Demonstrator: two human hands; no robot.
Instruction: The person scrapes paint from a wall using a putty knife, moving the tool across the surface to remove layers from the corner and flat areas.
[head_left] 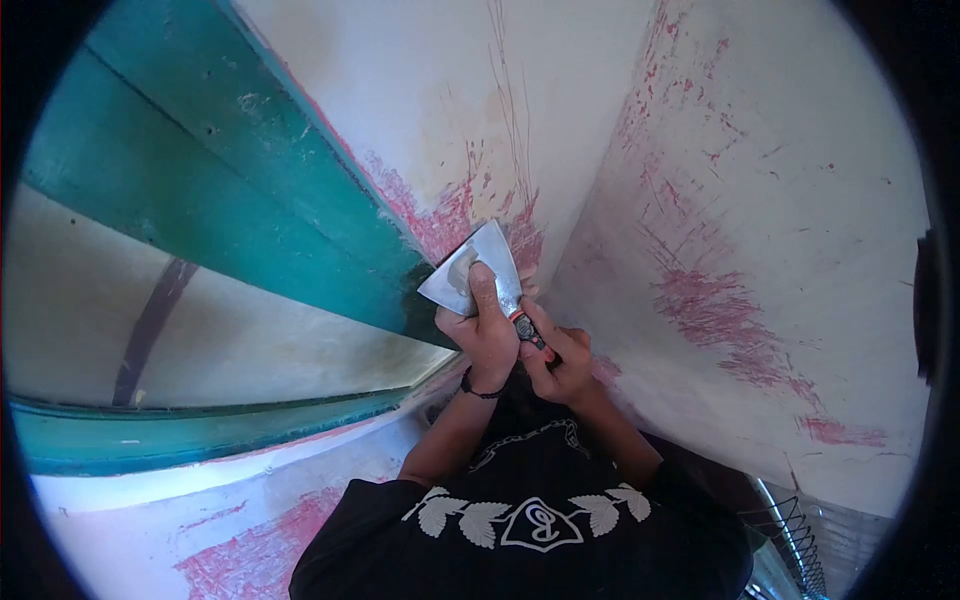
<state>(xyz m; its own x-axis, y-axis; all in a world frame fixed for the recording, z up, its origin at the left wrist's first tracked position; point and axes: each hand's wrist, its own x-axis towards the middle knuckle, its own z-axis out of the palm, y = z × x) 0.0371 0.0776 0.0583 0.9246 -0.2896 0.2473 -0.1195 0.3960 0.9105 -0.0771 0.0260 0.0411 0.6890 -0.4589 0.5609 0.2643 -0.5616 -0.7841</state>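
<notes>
A wide-bladed putty knife (pixel 497 243) is held in both hands, its metal blade angled up and to the left. A grey smear shows on the blade, where the thumb of my left hand (pixel 490 338) presses flat; the other fingers of that hand are largely hidden behind the knife. My right hand (pixel 565 362) is closed around the red and black handle, just below the blade. Behind the blade's edge is the white wall (pixel 400 90), with scraped red patches (pixel 445 222) and thin scratch lines running upward.
A green frame (pixel 290 200) runs diagonally along the left, close to the blade. To the right, a second wall (pixel 780 220) with red scraped marks meets the first in a corner. A coiled wire or spring (pixel 800 545) shows at the lower right.
</notes>
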